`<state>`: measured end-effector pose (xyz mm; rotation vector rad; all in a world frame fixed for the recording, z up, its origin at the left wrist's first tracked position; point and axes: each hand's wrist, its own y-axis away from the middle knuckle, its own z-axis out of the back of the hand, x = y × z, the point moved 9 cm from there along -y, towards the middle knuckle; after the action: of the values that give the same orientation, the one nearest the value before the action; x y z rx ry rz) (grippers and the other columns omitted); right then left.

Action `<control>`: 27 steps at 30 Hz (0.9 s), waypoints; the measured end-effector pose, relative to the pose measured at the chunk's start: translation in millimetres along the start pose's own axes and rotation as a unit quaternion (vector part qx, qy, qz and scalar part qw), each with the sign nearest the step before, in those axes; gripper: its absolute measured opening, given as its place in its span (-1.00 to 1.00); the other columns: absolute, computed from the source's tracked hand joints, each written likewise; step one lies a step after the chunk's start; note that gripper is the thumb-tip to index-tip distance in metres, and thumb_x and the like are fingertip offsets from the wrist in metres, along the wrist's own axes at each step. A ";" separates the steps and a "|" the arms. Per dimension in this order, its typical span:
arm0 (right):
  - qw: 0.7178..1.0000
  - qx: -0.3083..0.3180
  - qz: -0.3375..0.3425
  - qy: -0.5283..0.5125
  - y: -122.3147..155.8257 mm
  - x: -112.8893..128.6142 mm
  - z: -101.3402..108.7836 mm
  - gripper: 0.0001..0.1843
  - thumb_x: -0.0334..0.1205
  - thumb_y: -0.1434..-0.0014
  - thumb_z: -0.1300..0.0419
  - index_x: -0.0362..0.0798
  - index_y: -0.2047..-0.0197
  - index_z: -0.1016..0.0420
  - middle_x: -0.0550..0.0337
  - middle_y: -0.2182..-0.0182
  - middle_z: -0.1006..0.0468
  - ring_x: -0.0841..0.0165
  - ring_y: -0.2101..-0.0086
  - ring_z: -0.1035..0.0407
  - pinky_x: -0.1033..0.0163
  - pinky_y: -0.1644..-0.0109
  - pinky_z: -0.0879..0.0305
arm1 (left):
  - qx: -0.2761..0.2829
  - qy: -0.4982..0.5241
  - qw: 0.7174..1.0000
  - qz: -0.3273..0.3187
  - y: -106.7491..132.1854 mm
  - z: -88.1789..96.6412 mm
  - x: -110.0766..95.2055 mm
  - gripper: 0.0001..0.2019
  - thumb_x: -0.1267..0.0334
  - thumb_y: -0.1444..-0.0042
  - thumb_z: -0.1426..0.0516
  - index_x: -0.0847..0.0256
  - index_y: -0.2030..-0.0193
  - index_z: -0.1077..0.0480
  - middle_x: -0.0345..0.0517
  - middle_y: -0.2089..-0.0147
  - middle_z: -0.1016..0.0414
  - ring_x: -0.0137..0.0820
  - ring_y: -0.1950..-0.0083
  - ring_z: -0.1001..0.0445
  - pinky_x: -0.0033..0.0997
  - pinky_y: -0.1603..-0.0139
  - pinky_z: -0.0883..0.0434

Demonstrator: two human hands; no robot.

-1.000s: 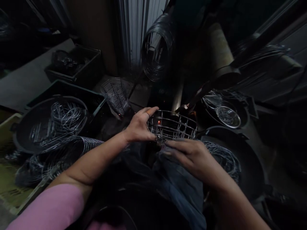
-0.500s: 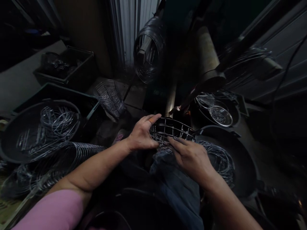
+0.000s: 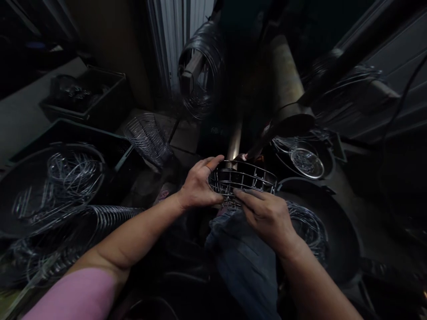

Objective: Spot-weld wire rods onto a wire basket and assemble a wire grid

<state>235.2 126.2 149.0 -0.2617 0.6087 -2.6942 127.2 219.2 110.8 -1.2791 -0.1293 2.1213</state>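
I have the wire basket (image 3: pixel 245 182) in both hands, held over my lap just in front of the welder tip (image 3: pixel 248 155). My left hand (image 3: pixel 196 186) is clamped on the basket's left rim, thumb inside and fingers wrapped outside. My right hand (image 3: pixel 265 213) is closed on the near rim, fingertips pinching the wires.

The basket looks mostly formed: rings and uprights already make a cage, and its far rim sits right under the welder tip. By my reckoning some joints are left to do, though in this dim light I can't tell which are joined.

Left of the basket, a black tub (image 3: pixel 60 186) holds loose bent wires, and a stack of finished cages (image 3: pixel 148 138) leans beyond it. Right of the basket, another tub (image 3: pixel 320 231) carries coiled wire rings. Behind the basket hangs a big wire coil (image 3: pixel 200 71).
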 end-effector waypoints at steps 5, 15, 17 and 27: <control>1.000 -0.007 0.012 -0.012 -6.5 -6.2 0.7 -0.72 -0.37 -0.27 -0.05 -0.13 0.14 -0.61 0.08 0.31 -0.63 0.32 0.41 -0.51 0.29 0.35 -0.41 | -0.016 0.008 1.000 -0.003 -5.8 -1.1 3.6 -0.14 0.28 0.34 -0.29 0.37 -0.23 -0.26 0.16 -0.18 -0.38 -0.15 -0.19 -0.39 -0.17 -0.26 -0.35; 0.999 0.019 -0.012 -0.033 -18.5 -25.3 -3.1 -0.76 -0.36 -0.23 -0.12 -0.09 0.13 -0.62 0.10 0.33 -0.63 0.31 0.39 -0.53 0.31 0.35 -0.40 | -0.009 0.036 0.999 0.039 -23.3 -5.6 12.8 -0.13 0.28 0.36 -0.30 0.34 -0.23 -0.27 0.12 -0.22 -0.35 -0.13 -0.21 -0.38 -0.17 -0.28 -0.34; 0.999 0.020 -0.021 -0.026 -21.7 -30.1 -4.2 -0.77 -0.34 -0.23 -0.15 -0.06 0.14 -0.63 0.12 0.33 -0.63 0.32 0.40 -0.52 0.32 0.38 -0.37 | -0.007 0.046 0.998 0.046 -27.5 -7.9 16.4 -0.13 0.30 0.39 -0.30 0.33 -0.22 -0.29 0.11 -0.21 -0.36 -0.11 -0.21 -0.38 -0.16 -0.27 -0.35; 0.998 0.034 -0.029 -0.050 -27.5 -37.4 -9.9 -0.76 -0.34 -0.22 -0.13 -0.02 0.14 -0.63 0.13 0.31 -0.64 0.31 0.38 -0.53 0.32 0.34 -0.39 | 0.000 0.061 0.997 0.042 -36.6 -11.4 25.2 -0.09 0.33 0.47 -0.33 0.34 -0.21 -0.31 0.14 -0.16 -0.39 -0.08 -0.15 -0.42 -0.11 -0.21 -0.39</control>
<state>258.4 167.5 148.7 -0.3999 0.4856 -2.7325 146.1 259.6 100.3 -1.4335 -0.0245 2.1056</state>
